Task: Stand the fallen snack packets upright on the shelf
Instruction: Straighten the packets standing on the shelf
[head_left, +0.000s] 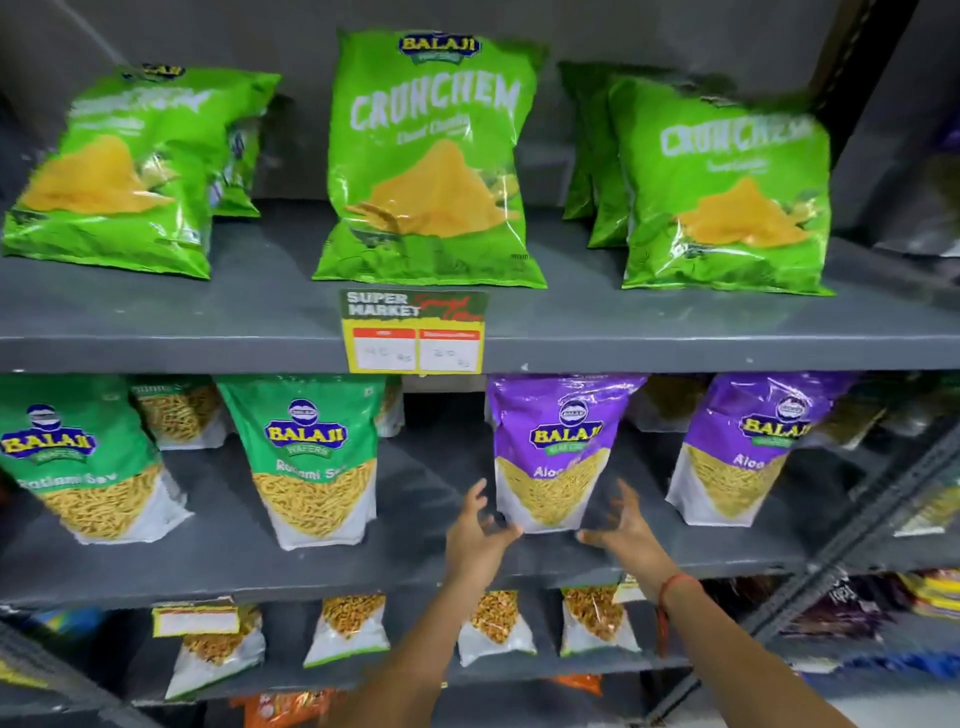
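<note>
A purple Balaji sev packet stands upright on the middle shelf, just right of centre. My left hand is at its lower left corner and my right hand at its lower right, both with fingers spread, close to the packet but not gripping it. A second purple packet stands to the right. Two green sev packets stand to the left. On the top shelf three green Crunchem bags lean back.
A supermarket price tag hangs on the top shelf's front edge. The lower shelf holds several small clear snack packets. A dark upright post borders the shelves on the right, with more packets beyond it.
</note>
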